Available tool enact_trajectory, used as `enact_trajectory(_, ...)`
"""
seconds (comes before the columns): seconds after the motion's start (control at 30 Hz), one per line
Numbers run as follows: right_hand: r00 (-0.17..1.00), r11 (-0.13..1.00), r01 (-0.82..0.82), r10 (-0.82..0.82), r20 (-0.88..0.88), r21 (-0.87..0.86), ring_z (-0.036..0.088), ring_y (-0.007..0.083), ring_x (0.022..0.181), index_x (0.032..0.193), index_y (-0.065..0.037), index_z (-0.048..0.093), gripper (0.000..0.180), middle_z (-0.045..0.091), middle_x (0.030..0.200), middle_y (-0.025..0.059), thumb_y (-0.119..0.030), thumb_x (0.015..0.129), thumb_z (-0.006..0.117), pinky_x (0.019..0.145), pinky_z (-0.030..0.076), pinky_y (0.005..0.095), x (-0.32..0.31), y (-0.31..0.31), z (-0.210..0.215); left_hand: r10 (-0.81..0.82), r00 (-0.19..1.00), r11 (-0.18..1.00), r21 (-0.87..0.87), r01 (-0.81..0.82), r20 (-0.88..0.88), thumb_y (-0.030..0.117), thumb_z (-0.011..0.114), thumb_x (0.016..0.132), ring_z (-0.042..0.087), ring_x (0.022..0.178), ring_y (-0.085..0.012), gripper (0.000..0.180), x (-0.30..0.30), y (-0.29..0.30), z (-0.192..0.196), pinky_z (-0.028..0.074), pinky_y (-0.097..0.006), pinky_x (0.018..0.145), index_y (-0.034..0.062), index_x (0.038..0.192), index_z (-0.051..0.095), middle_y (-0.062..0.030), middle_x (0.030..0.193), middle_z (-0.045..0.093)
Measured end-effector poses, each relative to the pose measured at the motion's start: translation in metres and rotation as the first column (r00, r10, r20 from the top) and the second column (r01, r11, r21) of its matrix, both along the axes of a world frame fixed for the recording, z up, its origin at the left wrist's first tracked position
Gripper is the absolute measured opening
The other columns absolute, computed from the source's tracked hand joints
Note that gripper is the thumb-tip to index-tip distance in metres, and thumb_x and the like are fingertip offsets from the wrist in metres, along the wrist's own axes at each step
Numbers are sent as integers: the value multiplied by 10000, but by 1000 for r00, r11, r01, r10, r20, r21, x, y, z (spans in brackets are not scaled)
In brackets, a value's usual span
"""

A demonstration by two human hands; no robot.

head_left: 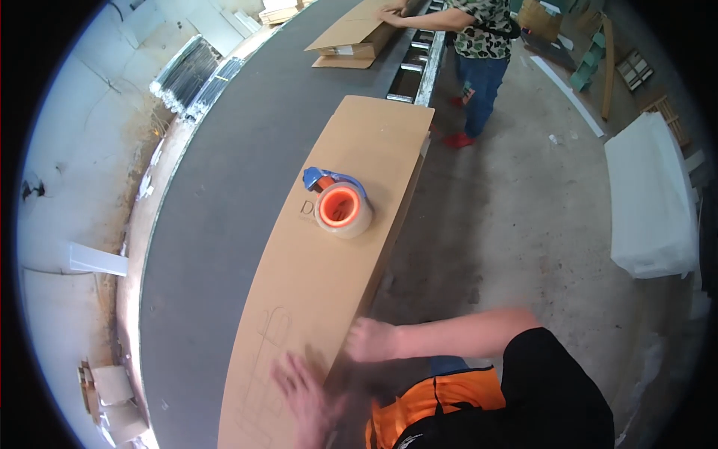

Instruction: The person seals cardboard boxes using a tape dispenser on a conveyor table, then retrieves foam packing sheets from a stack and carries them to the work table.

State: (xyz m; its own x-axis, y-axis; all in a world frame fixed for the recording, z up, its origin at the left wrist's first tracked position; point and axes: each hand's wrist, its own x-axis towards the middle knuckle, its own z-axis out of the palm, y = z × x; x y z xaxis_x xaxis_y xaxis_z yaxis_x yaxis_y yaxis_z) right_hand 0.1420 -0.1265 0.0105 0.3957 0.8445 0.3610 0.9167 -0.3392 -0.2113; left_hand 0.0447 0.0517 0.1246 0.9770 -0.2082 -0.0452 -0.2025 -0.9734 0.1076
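Dark lettering (pixel 307 208), partly hidden by a tape dispenser (pixel 354 221), marks the cardboard box (pixel 320 262)

I find the long carton (pixel 366 146) before me to be brown cardboard, matt and smooth across its top panel. The tape roll (pixel 360 224) shows clear, glossy plastic on a smooth orange core (pixel 353 197), apparently plastic; the blue fitting (pixel 312 178) beside it also looks like plastic. The dark grey belt (pixel 202 224) has an even, matt surface. The rollers (pixel 402 98) are shiny metal. My sleeve (pixel 557 374) is matt black cloth. The floor (pixel 516 217) looks like dull, stained concrete.
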Motion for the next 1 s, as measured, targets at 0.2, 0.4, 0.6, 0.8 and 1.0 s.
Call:
enact_trajectory(0.2, 982, 849, 183, -183, -50, 495, 649, 276, 955, 924, -50, 697, 228, 668, 955, 87, -185, 745, 658, 852, 520, 420, -39, -19, -29, -169, 985, 981, 104, 165, 28, 400, 661, 825, 235, 1343, -621, 893, 5, 26, -76, 213, -684, 1100, -166, 1387, 259, -420, 1433, 279)
enact_trajectory(0.4, 939, 696, 321, -321, -121, 642, 559, 326, 1094, 1102, -73, 597, 373, 578, 1167, 168, -347, 853, 647, 985, 437, 518, 39, -80, 7, -230, 971, 970, 104, 222, 73, 306, 667, 832, 228, 1324, -655, 882, -1, 31, -78, 226, -731, 1057, -135, 1441, 206, -409, 1465, 239)
enact_trajectory(0.6, 911, 686, 9, -305, 276, 727, 570, 216, 875, 835, -52, 587, 271, 591, 898, 93, -311, 908, 553, 847, 507, 434, 110, -49, -61, -267, 961, 964, -28, 266, -70, 338, 658, 853, 257, 1347, -604, 864, 5, 37, -63, 231, -682, 1084, -134, 1445, 240, -389, 1446, 311)
enact_trajectory(0.8, 940, 545, 0, -287, 186, 839, 570, 208, 754, 679, -34, 537, 212, 562, 754, 85, -139, 846, 615, 780, 540, 414, 100, -25, -60, 581, 807, 721, -527, -450, 105, 429, 428, 1016, 576, 1114, -261, 599, 194, 96, -77, 416, -415, 1013, -10, 1423, 405, -163, 1329, 541)
enact_trajectory(1.0, 924, 514, 99, -366, 114, 852, 570, 221, 670, 631, -24, 529, 166, 569, 666, 81, -120, 762, 565, 657, 567, 369, 92, -15, -53, 503, 864, 831, -255, -494, -35, 456, 432, 996, 582, 763, -258, 489, 248, 88, -98, 442, -369, 747, 5, 991, 621, -181, 787, 617)
